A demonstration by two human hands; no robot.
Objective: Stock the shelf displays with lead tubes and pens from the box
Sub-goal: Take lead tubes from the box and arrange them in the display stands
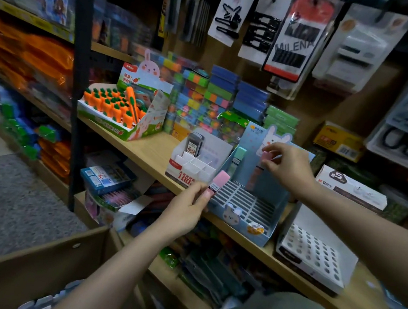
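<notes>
While the right hand [287,167] pinches a pink lead tube [258,170] over the back slots of the blue display [241,220], the left hand [187,209] grips another pink tube [216,183] at its front edge; a tilted tube can miss its narrow slot and fall flat.

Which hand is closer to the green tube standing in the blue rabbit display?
The right hand. It is just right of the green tube, pinching a pink tube. The left hand holds another pink tube lower down, at the display's front.
</notes>
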